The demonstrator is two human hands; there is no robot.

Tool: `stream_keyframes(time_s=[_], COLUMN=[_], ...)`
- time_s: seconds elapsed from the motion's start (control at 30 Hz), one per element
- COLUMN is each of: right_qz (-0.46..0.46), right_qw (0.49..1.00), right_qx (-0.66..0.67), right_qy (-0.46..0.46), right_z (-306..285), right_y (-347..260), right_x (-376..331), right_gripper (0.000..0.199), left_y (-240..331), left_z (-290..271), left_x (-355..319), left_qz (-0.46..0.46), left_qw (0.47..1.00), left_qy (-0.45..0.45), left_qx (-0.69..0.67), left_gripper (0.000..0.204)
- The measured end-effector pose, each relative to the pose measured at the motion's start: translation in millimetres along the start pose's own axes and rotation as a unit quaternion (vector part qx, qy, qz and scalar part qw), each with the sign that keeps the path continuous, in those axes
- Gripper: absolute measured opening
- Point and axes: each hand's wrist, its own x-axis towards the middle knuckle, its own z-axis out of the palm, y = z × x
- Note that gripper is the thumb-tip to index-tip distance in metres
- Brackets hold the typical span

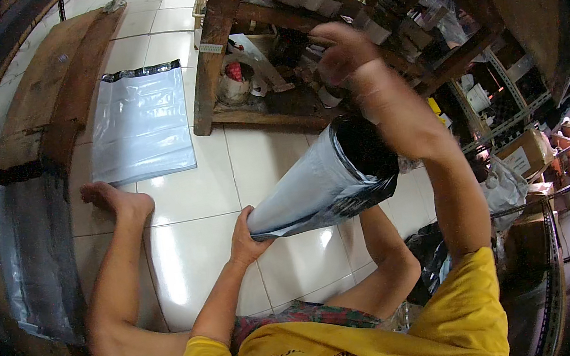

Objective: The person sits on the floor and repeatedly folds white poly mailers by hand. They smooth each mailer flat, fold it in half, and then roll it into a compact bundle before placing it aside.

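My left hand [241, 240] is closed round the narrow lower end of a grey-white plastic mailing bag [303, 183]. The bag is tilted, with its wide mouth gaping toward the upper right and its black inside showing. Above that mouth, my right hand [344, 53] is raised and smeared by motion, so its fingers cannot be made out clearly. Whatever the bag contains, if anything, is hidden. Beyond my left foot, flat grey-white mailing bags [142, 124] with a black strip along the far edge lie on the tiled floor.
At far left, dark grey plastic bags [37, 252] lie along a brown wooden board [42, 86]. A wooden bench [215, 59] with cluttered shelves stands ahead. Metal racks [513, 117] with a cardboard box [528, 152] are at the right. Black plastic [429, 260] lies beside my right knee.
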Motion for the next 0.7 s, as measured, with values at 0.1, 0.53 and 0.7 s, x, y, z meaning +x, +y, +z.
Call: stream_keyframes(time_s=[0.1,0.53,0.7], right_qz=[0.057,-0.025,0.042], right_qw=[0.983,0.994,0.979], right_qx=[-0.09,-0.079,-0.11], right_qy=[-0.152,-0.07,-0.168], right_z=[17,11,22], right_y=[4,-2,0], right_x=[-7,2,-12], right_gripper=[0.063,0.063,0.062], left_y=[-12,-10,-11], left_z=[-1,24,28], left_x=[-1,-18,-22], left_qz=[0.012,-0.009,0.028], left_qw=[1.0,0.998,0.993], left_qy=[0.019,0.05,0.083], left_qx=[0.014,0.049,0.073], left_gripper=[0.103,0.102,0.104])
